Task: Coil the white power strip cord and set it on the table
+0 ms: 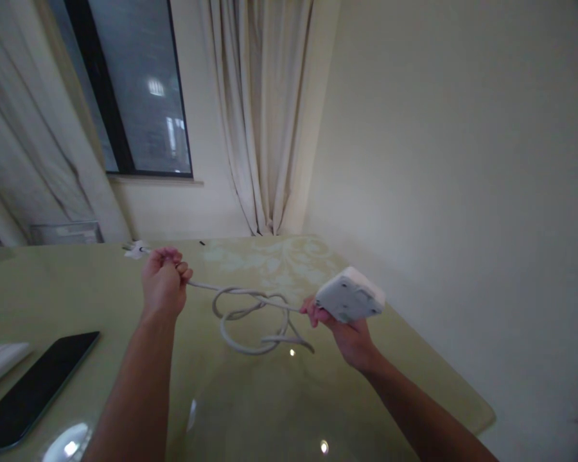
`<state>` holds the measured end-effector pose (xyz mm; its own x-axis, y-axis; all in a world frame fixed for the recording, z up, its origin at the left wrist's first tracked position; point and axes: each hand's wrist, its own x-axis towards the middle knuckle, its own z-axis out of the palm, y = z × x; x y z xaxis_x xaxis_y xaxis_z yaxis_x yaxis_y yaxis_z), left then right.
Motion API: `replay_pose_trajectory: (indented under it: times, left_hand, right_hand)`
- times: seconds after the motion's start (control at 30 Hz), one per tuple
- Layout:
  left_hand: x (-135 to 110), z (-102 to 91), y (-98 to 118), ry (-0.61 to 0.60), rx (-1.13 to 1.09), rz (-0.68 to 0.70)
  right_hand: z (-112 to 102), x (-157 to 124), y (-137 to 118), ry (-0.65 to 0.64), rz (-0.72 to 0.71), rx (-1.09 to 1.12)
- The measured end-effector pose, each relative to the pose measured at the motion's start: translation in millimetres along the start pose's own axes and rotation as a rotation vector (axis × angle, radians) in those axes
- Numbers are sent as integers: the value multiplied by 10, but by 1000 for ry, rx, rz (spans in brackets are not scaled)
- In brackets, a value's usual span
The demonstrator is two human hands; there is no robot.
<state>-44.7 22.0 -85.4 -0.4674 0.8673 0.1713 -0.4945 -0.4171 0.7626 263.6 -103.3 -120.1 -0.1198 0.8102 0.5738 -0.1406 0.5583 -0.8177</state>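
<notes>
My left hand (166,280) is closed round a pale grey power cord, near its white plug (135,249), which sticks out to the left of the fist. Between my two hands the cord (250,350) hangs above the table in a loose, tangled knot of loops. On the right, a white power strip (350,296), short and block-shaped, is held tilted in my right hand (349,333). Its underside faces me. The thumb and fingers of that hand also reach the cord beside the strip; the remaining fingers are partly hidden.
The glossy yellow-green table (250,410) reaches a wall on the right. At the left lie a dark flat tablet-like device (38,388) and a white object (2,359). A small dark piece (201,243) sits by the far edge. Curtains (264,115) and a window (139,83) are behind.
</notes>
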Motion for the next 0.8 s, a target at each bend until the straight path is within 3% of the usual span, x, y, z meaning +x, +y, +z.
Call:
replay_pose_trajectory:
  times: [0.13,0.33,0.47,0.57,0.67,0.8]
  left_hand:
    - [18,-16,29,-38,113,41]
    - [-89,108,-36,-269,692,91]
    - [-185,171,-65,-490,1067,216]
    - [-269,225,-91,-701,1326,236]
    - [-360,280,-135,-841,1396,198]
    - [-480,330,-194,-855,1301,75]
  right_hand:
    - [-13,79,-48,124,-71,34]
    - [192,623,27,366,29,209]
    - [398,983,55,459,24,326]
    - [486,1130,79,492,-25,388]
    - [507,1162,103,466,-27,423]
    - [492,1136,108,421,-7,422]
